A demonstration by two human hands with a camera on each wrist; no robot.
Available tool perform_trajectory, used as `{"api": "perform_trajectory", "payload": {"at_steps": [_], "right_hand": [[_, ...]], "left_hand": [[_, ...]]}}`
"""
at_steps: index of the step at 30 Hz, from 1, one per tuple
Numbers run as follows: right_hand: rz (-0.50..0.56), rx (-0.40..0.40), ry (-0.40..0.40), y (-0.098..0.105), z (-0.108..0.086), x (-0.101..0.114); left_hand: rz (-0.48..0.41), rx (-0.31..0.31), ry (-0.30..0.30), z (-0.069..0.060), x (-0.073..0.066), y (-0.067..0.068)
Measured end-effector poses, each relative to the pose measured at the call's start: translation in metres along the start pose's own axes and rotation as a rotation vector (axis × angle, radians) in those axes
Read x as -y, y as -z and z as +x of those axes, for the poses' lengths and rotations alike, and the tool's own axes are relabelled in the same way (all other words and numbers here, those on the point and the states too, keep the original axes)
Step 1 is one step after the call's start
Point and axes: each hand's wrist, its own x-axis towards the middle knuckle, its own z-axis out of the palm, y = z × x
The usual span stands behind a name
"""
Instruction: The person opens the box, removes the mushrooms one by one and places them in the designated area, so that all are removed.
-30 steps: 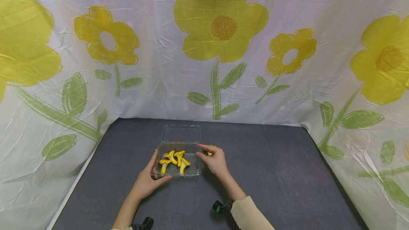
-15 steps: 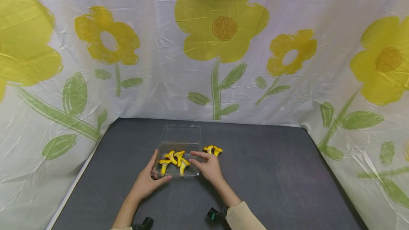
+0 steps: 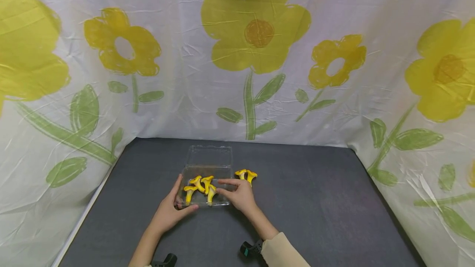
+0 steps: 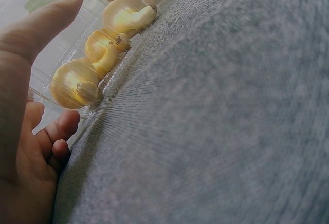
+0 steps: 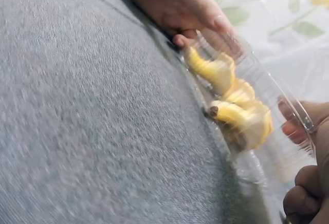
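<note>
A clear plastic clamshell box lies on the table with its lid folded back. Inside are several yellow chanterelle mushrooms, stems toward the front. My left hand holds the box's near left corner, thumb along the front and fingers at the side; the left wrist view shows that thumb across the clear wall. My right hand reaches over the right wall, index finger and thumb apart, close to the rightmost mushroom. In the right wrist view, a gap separates its fingertips from the mushrooms.
Two more chanterelles lie on the dark grey table, just right of the box and behind my right hand. A white cloth with yellow flowers hangs along the back and sides. Each wrist wears a black band.
My right hand has moved left and slightly nearer, from beside the loose mushrooms to over the box's right wall, uncovering the two on the table. My left hand has stayed on the box.
</note>
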Motion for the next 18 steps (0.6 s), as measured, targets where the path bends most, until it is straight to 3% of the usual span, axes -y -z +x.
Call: {"api": "perform_trajectory", "payload": {"at_steps": [7, 18], "right_hand": [[-0.106, 0.072, -0.014, 0.0, 0.005, 0.005], [-0.231, 0.083, -0.03, -0.003, 0.008, 0.012]], "left_hand": [[0.012, -0.008, 0.003, 0.0, 0.0, 0.0], [-0.001, -0.006, 0.009, 0.0, -0.002, 0.0]]}}
